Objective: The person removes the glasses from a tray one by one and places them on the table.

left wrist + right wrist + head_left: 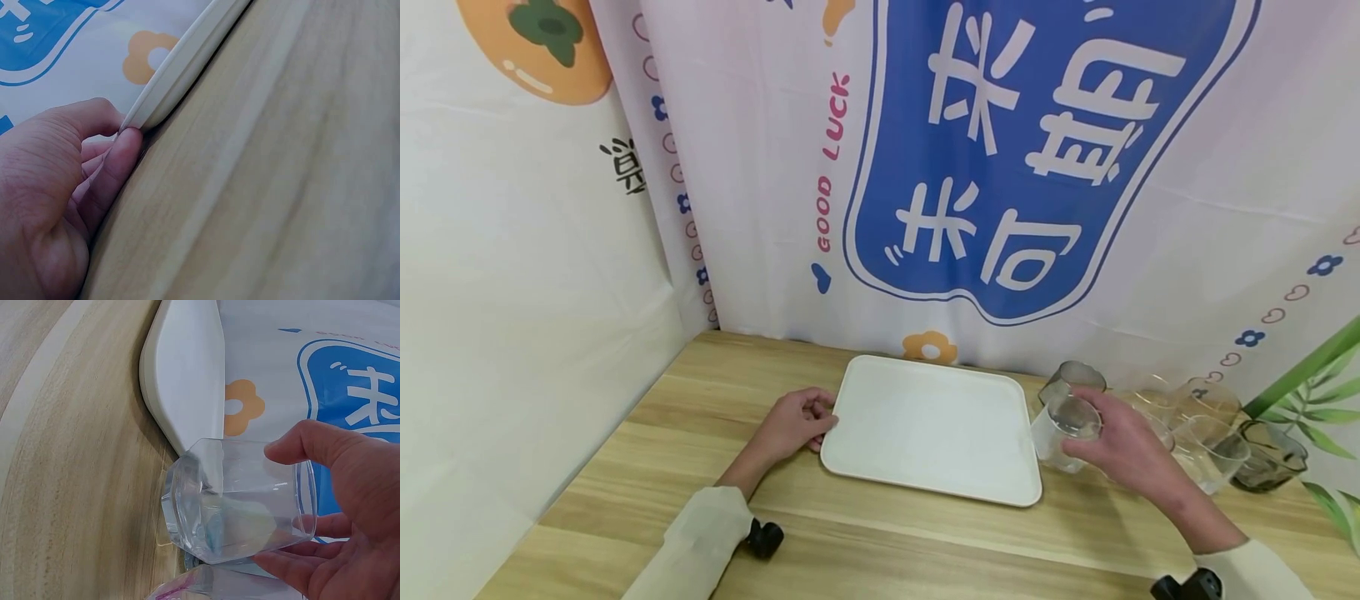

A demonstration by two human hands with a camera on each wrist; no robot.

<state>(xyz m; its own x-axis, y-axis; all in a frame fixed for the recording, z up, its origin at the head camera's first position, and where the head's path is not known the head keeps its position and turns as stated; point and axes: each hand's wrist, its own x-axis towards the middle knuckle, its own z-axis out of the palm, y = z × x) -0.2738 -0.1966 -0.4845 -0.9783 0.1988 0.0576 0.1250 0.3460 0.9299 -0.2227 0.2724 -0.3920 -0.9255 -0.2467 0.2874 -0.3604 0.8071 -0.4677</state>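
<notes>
A white rectangular tray (934, 429) lies flat on the wooden table. At its left edge my left hand (796, 423) pinches the rim; the left wrist view shows thumb and forefinger meeting at the tray's corner (164, 84). My right hand (1123, 442) grips a clear drinking glass (1063, 437) just off the tray's right edge. The glass is upright, with the thumb on one side and the fingers on the other. In the right wrist view the thick base of this glass (187, 509) appears close to the table, though contact is hard to tell.
Behind and right of my right hand stand several clear glasses (1210, 450), a grey tinted glass (1078, 379) and a dark tinted glass pitcher (1270, 458). Green leaves (1318, 400) lean in from the right. A printed curtain (760, 208) hangs along the table's back edge.
</notes>
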